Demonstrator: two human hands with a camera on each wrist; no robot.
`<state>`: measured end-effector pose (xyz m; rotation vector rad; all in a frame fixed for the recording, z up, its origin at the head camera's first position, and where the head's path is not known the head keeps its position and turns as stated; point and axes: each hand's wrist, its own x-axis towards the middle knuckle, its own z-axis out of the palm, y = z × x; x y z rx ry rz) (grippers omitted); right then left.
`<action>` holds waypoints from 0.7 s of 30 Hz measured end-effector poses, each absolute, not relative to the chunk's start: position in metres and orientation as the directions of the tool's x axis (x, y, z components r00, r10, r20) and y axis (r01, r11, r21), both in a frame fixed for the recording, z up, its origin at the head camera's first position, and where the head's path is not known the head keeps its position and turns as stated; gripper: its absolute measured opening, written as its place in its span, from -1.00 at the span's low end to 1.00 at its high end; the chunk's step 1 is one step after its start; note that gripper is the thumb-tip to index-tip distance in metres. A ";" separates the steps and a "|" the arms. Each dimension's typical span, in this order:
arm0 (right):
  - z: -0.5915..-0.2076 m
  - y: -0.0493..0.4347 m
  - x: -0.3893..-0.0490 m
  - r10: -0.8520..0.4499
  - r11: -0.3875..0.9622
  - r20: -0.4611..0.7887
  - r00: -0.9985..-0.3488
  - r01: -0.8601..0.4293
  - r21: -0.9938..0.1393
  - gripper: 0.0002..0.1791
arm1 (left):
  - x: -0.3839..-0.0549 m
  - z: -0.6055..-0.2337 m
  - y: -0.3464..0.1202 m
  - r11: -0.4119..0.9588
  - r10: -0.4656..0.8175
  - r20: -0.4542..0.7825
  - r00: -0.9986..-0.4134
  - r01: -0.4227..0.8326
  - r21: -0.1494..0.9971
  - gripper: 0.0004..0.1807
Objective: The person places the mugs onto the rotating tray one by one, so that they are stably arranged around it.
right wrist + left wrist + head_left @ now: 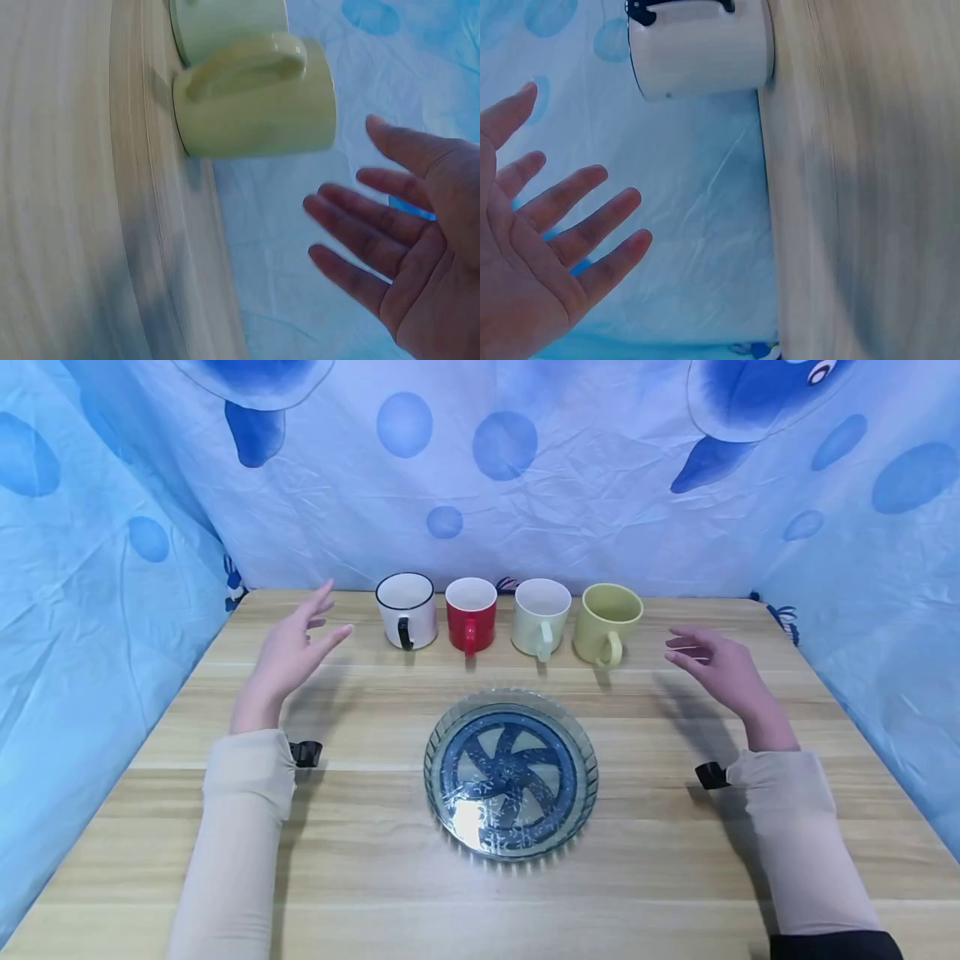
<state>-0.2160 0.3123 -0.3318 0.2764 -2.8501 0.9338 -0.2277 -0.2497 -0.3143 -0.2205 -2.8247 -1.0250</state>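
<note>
1. Nothing is held: the left hand (285, 652) is spread, the right hand (723, 672) loosely opened.
2. The white mug (416, 625) and olive mug (592, 639) are left untouched nearby; a reach seems underway, and curled fingers would be needed.
3. Only in the head view are the red mug (483, 620) and glass plate (510, 768), set before the mugs, seen.

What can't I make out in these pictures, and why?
Head view: some pattern on the glass plate, hidden by glare.
Left wrist view: handle of the white mug, partly cut off by the top edge.
Right wrist view: much of the mint mug, cut off by the top edge, part behind the yellow-green mug.
</note>
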 end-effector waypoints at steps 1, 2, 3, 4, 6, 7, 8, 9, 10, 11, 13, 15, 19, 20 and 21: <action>-0.332 0.311 -0.215 -0.142 0.783 0.189 -0.972 -0.228 -0.580 -0.43 | -0.229 -0.315 -0.248 0.742 0.096 0.168 -0.981 0.183 0.645 -0.19; -0.332 0.310 -0.214 -0.154 0.770 0.196 -0.968 -0.242 -0.590 -0.46 | -0.230 -0.316 -0.247 0.724 0.097 0.164 -0.982 0.183 0.665 -0.20; -0.333 0.309 -0.213 -0.167 0.756 0.199 -0.966 -0.255 -0.603 -0.48 | -0.231 -0.317 -0.246 0.704 0.098 0.158 -0.982 0.181 0.686 -0.21; -0.334 0.308 -0.212 -0.180 0.739 0.196 -0.964 -0.264 -0.619 -0.49 | -0.232 -0.318 -0.245 0.688 0.099 0.152 -0.983 0.178 0.704 -0.21; -0.335 0.304 -0.210 -0.226 0.708 0.182 -0.957 -0.290 -0.644 -0.49 | -0.233 -0.320 -0.244 0.668 0.101 0.143 -0.985 0.174 0.724 -0.21; -0.336 0.303 -0.209 -0.249 0.693 0.172 -0.953 -0.300 -0.656 -0.49 | -0.233 -0.320 -0.243 0.662 0.101 0.135 -0.986 0.168 0.730 -0.21; -0.337 0.301 -0.207 -0.267 0.681 0.162 -0.950 -0.305 -0.666 -0.49 | -0.233 -0.321 -0.242 0.660 0.101 0.129 -0.987 0.163 0.733 -0.21; -0.338 0.300 -0.206 -0.282 0.670 0.151 -0.947 -0.307 -0.676 -0.48 | -0.234 -0.321 -0.241 0.661 0.102 0.122 -0.987 0.159 0.733 -0.20; -0.339 0.298 -0.205 -0.296 0.661 0.142 -0.945 -0.310 -0.683 -0.48 | -0.234 -0.321 -0.240 0.665 0.102 0.114 -0.988 0.153 0.731 -0.20; -0.341 0.297 -0.204 -0.311 0.653 0.134 -0.941 -0.314 -0.689 -0.48 | -0.234 -0.321 -0.240 0.669 0.100 0.108 -0.989 0.147 0.729 -0.19; -0.343 0.294 -0.203 -0.324 0.637 0.127 -0.937 -0.315 -0.703 -0.48 | -0.234 -0.321 -0.239 0.678 0.095 0.093 -0.991 0.133 0.723 -0.19; -0.346 0.291 -0.202 -0.337 0.626 0.127 -0.933 -0.323 -0.710 -0.49 | -0.235 -0.321 -0.238 0.684 0.092 0.078 -0.993 0.120 0.719 -0.20; -0.350 0.284 -0.201 -0.360 0.612 0.122 -0.925 -0.333 -0.717 -0.53 | -0.236 -0.322 -0.235 0.692 0.096 0.044 -0.994 0.099 0.715 -0.21; -0.350 0.283 -0.200 -0.366 0.610 0.110 -0.924 -0.328 -0.721 -0.54 | -0.236 -0.322 -0.234 0.692 0.099 0.036 -0.994 0.095 0.716 -0.21; -0.350 0.281 -0.199 -0.376 0.610 0.099 -0.921 -0.327 -0.722 -0.55 | -0.237 -0.322 -0.234 0.694 0.101 0.029 -0.994 0.091 0.715 -0.21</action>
